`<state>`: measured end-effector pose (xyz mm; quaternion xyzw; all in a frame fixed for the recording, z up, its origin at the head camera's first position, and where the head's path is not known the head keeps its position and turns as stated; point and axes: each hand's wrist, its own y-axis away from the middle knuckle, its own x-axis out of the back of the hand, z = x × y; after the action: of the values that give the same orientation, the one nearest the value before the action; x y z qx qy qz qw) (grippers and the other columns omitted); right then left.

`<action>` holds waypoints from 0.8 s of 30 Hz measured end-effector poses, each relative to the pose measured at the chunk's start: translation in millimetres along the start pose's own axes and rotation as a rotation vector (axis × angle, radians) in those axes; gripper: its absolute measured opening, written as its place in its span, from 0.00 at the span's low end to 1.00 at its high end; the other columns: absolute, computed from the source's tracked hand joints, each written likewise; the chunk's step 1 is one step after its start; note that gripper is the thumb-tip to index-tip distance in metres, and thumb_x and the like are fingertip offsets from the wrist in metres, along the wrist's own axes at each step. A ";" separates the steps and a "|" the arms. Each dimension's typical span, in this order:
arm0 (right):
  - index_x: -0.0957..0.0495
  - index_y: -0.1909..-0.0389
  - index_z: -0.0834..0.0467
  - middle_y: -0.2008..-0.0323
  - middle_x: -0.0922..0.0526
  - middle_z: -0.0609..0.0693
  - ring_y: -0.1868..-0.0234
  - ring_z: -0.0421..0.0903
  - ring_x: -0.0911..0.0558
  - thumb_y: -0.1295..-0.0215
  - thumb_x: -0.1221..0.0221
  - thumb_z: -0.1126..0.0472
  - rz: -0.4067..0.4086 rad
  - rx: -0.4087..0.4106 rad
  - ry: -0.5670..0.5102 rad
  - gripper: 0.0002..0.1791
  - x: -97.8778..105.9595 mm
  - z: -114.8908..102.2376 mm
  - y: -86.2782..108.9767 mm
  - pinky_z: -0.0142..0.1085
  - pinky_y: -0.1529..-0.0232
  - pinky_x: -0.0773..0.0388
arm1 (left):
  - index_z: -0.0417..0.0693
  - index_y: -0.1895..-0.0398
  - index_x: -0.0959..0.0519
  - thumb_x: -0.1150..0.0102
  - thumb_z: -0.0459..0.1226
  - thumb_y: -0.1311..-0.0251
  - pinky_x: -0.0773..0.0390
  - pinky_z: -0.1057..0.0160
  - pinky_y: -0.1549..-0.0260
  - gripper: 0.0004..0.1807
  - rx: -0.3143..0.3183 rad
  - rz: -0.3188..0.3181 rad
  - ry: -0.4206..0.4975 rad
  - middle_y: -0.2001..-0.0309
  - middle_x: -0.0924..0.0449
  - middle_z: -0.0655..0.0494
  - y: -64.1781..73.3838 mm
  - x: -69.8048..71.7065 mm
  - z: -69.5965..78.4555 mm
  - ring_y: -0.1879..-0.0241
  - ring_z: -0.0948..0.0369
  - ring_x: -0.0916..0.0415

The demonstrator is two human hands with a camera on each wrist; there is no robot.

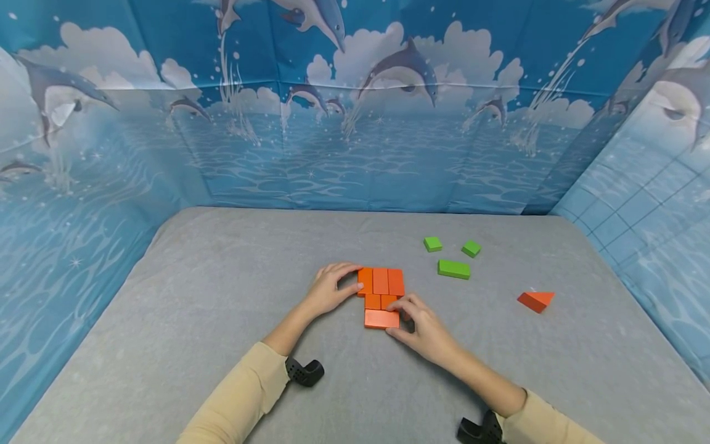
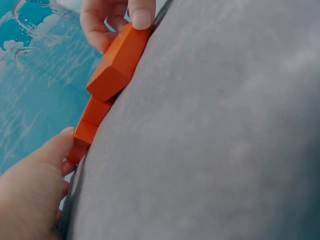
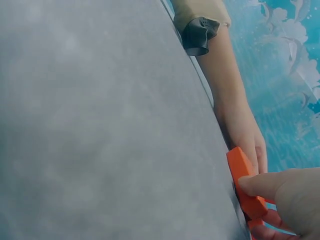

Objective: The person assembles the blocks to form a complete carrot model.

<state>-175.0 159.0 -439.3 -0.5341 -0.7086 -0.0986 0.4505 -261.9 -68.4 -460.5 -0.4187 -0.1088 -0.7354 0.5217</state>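
Observation:
Several flat orange blocks lie together on the grey cloth: three upright rectangles (image 1: 380,281) side by side at the far end, two small blocks (image 1: 373,301) below them, and a long orange block (image 1: 381,319) across the near end. My left hand (image 1: 328,290) holds the leftmost upright block (image 1: 364,279), thumb at its near end and fingers at its far corner. With my right hand (image 1: 424,330) I pinch the long block's right end, thumb (image 3: 252,185) on its near face. The right fingertips also overlap the right small block in the head view.
Beyond the right hand lie two small green blocks (image 1: 432,244) and a longer green block (image 1: 453,269). An orange triangular block (image 1: 537,301) sits further right. Dolphin-print curtains (image 1: 355,154) hang round the grey-covered table (image 1: 166,345).

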 end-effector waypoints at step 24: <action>0.22 0.60 0.59 0.65 0.25 0.51 0.70 0.44 0.28 0.55 0.30 0.64 0.064 0.055 -0.050 0.19 8.3 6.8 -1.4 0.33 0.69 0.28 | 0.52 0.42 0.27 0.44 0.48 0.41 0.47 0.47 0.40 0.24 -0.007 0.003 0.003 0.43 0.28 0.54 0.5 0.2 0.8 0.41 0.53 0.36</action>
<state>-180.0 168.2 -436.5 -0.5463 -0.7045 -0.0515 0.4500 -261.1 -68.3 -460.0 -0.4196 -0.1048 -0.7357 0.5213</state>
